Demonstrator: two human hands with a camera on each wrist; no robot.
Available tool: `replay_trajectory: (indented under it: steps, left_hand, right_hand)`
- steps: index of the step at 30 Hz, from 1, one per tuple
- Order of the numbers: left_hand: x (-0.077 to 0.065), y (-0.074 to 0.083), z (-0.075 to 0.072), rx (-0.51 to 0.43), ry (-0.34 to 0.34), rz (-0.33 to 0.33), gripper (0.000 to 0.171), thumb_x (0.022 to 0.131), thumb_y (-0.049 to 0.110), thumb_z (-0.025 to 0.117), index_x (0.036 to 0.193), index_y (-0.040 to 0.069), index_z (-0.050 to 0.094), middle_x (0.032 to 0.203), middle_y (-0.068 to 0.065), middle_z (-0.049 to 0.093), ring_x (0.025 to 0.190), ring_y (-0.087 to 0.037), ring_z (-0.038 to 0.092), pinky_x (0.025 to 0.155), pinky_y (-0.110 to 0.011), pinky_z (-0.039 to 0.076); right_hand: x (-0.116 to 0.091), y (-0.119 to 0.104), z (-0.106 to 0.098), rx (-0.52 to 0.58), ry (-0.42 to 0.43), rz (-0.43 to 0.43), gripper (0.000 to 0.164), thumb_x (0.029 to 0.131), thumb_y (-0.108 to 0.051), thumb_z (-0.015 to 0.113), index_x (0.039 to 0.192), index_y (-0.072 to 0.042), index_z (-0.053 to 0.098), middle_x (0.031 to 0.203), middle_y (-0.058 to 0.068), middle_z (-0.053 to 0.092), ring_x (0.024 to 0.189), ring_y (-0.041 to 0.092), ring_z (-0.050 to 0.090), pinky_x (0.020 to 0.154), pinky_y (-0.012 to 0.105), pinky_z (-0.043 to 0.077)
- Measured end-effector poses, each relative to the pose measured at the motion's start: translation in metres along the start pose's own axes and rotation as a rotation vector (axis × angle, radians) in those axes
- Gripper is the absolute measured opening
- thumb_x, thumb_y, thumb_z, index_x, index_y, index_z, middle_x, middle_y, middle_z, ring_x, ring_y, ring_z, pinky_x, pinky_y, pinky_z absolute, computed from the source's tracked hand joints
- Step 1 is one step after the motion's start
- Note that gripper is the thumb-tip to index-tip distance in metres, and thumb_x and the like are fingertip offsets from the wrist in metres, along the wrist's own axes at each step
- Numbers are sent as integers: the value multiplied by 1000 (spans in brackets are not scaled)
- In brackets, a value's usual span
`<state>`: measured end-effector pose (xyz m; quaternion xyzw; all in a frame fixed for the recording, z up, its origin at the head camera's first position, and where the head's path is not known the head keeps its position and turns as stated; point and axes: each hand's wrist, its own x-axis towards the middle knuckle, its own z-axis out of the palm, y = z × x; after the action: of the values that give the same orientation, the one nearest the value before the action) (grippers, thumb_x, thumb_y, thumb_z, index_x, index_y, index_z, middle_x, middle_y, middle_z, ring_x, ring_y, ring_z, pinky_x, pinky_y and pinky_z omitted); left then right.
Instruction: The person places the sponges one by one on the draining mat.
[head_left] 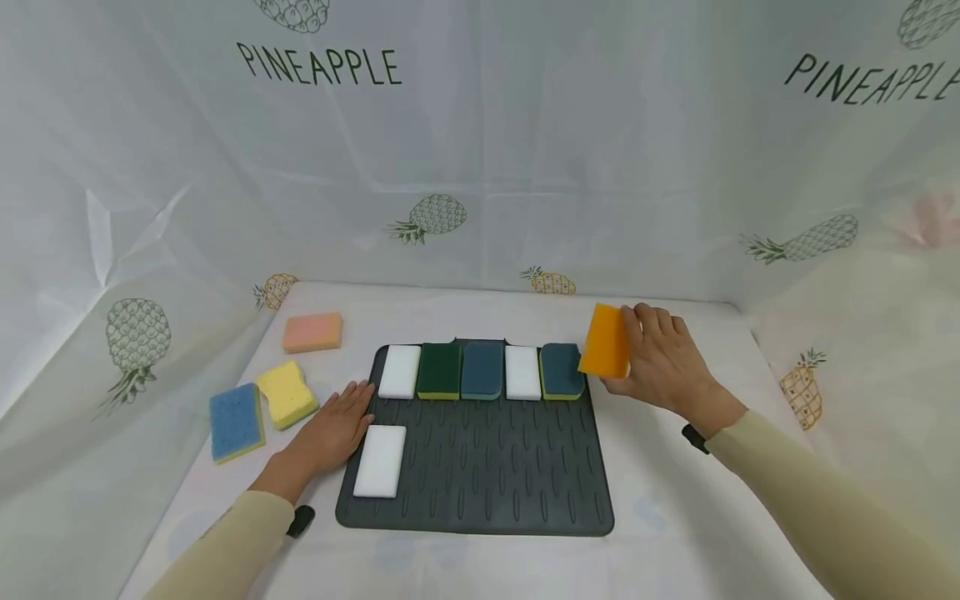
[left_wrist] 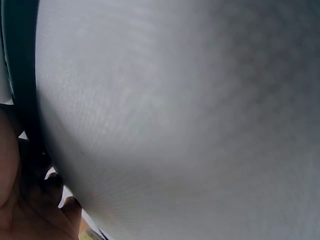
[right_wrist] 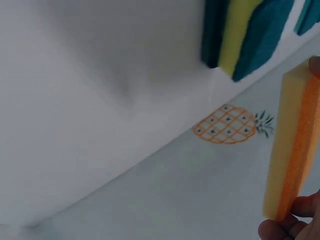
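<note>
My right hand [head_left: 666, 360] pinches an orange sponge [head_left: 604, 342] above the far right corner of a dark grey ridged mat [head_left: 498, 467]. In the right wrist view, the sponge shows a pale yellow layer beside the orange one, with fingers at both ends. Fingers extended, my left hand [head_left: 335, 432] rests at the mat's left edge. Along the mat's far edge lie a white sponge [head_left: 400, 372], a dark green one [head_left: 439, 371], a blue one [head_left: 482, 371], another white one [head_left: 522, 372] and a blue-and-yellow one [head_left: 562, 371]. A white sponge [head_left: 380, 461] lies nearer, beside the left hand.
Left of the mat, a pink sponge [head_left: 312, 332], a yellow notched sponge [head_left: 287, 393] and a blue-and-yellow sponge [head_left: 236, 422] lie on the white-covered table [head_left: 480, 567]. A pineapple-print curtain [head_left: 570, 150] stands behind and at both sides.
</note>
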<state>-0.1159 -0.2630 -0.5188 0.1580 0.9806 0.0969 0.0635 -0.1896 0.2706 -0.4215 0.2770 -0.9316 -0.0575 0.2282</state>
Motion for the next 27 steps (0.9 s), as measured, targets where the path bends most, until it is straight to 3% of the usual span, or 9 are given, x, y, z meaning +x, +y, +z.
replay_trajectory:
  steps: [8, 18, 27]
  left_hand:
    - [1, -2, 0, -4, -11, -5, 60, 114, 28, 45, 162, -6, 32, 167, -27, 35, 157, -46, 29, 127, -63, 27]
    - [1, -1, 0, -13, -21, -12, 61, 114, 28, 45, 163, -6, 32, 167, -27, 34, 158, -46, 28, 128, -63, 25]
    - [2, -2, 1, -3, -4, -8, 60, 113, 27, 47, 161, -7, 34, 166, -28, 36, 156, -47, 30, 127, -64, 28]
  right_hand:
    - [20, -62, 1, 72, -11, -24, 114, 73, -71, 77, 146, 11, 47, 130, 31, 55, 113, 49, 57, 89, 58, 54]
    - [32, -149, 13, 174, -81, -78, 107, 80, -75, 67, 149, 4, 48, 132, 22, 56, 114, 39, 57, 98, 52, 54]
    - [31, -209, 20, 232, -208, -155, 110, 80, -81, 64, 153, -1, 46, 138, 16, 56, 121, 31, 55, 100, 45, 52]
